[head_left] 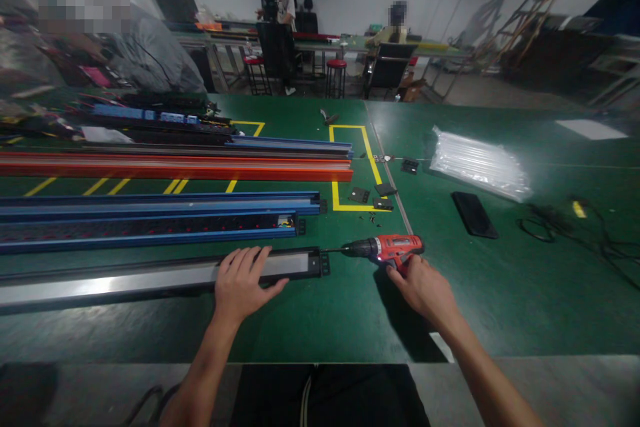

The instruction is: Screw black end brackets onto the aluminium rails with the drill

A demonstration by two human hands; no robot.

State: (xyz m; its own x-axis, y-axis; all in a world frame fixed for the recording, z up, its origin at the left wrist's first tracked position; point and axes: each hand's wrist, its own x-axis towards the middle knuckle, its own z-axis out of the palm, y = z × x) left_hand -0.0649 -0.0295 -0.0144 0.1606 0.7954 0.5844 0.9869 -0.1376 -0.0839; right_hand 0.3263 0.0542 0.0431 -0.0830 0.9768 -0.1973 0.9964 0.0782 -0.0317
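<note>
A red and black cordless drill [395, 248] is in my right hand [425, 283], its fingers wrapped round the handle. The drill lies level and points left, its long bit meeting the black end cap [325, 262] of a long black rail [293, 265] with a silver face. Whether the bit sits in a screw is too small to tell. My left hand [243, 283] grips this rail near its right end, fingers over the far edge and thumb along the near side. Beyond it lie two blue rails [250, 202], also with black end pieces.
Orange rails [175, 165] lie farther back. Loose black end caps [360, 195] and small screws are scattered near yellow tape. At right are a black phone-like slab [474, 215], plastic-wrapped clear tubes [477, 163] and dark cables [575, 227]. A person in grey [155, 50] is at the far left.
</note>
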